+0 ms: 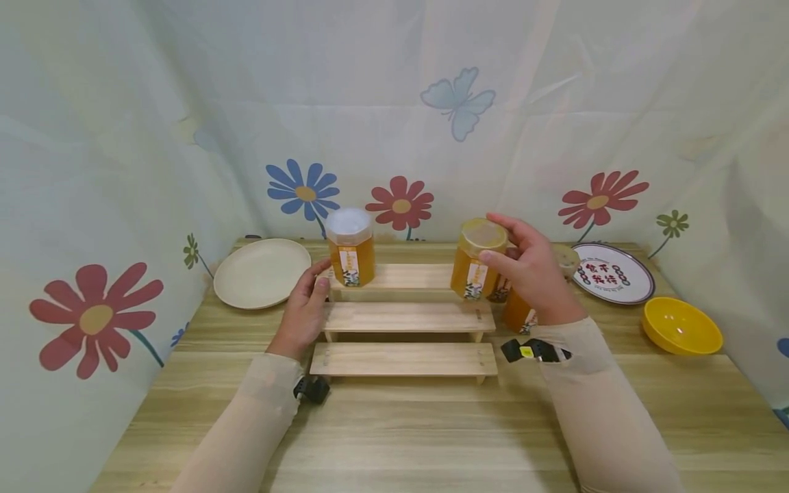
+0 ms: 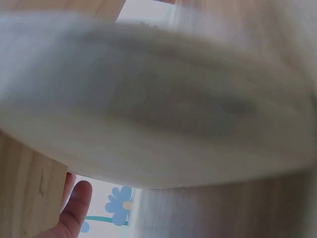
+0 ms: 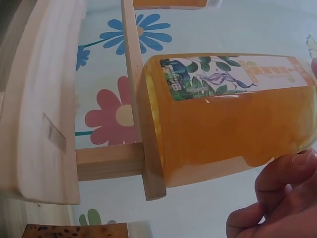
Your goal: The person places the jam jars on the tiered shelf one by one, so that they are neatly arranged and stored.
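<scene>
In the head view, my right hand (image 1: 533, 270) grips a honey jar (image 1: 473, 270) with a yellowish lid, thumb on the near side and fingers round the back. The right wrist view has this jar's base right at the slat of the wooden step rack (image 3: 153, 173). Left of it, a second honey jar (image 1: 351, 257) with a whitish lid stands on the rack's top step (image 1: 409, 276). Fairly straight fingers of my left hand (image 1: 303, 311) rest against the rack's left end; the left wrist view catches its thumb (image 2: 77, 206) beside the wood.
Partly hidden behind my right hand, more jars (image 1: 518, 311) stand right of the rack. A cream plate (image 1: 261, 274) lies at the left back, a white plate with red lettering (image 1: 607, 291) at the right back. Nearer stands a yellow bowl (image 1: 681, 329). A flowered curtain (image 1: 370, 137) surrounds the table.
</scene>
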Available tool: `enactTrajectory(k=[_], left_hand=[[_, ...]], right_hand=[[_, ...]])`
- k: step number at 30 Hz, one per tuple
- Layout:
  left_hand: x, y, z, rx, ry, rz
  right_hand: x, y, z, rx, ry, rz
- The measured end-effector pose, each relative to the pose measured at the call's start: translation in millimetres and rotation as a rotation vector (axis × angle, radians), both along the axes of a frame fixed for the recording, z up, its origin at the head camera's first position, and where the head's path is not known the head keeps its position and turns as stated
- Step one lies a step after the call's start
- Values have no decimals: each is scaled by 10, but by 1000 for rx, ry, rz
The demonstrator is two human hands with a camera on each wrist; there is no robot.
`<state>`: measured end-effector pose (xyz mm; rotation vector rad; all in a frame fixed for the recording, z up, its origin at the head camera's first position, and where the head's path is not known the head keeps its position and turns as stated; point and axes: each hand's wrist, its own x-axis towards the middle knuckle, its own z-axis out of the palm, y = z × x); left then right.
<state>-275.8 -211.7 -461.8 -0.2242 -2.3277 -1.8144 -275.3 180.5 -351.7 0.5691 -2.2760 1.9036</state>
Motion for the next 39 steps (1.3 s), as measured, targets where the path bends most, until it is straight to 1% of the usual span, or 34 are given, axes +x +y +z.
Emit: enactTrajectory(k=[8,17,25,31,39], left_hand=[[-5,0,-8,8,-3,-2],[4,6,2,0,11,0],[2,3,-2,-4,12,-2],[-11,-4,-12,-8,14,-2],[-37,-12,-38,-1,-1,2]], right_hand=[[-85,-9,-6,12,-24,29],[-170,-8,-24,16,-51,64],[-231,-54,-28,11,-37,99],[-296,-84,-35,27,-32,117],[-354,-117,-62,4,-20,145]])
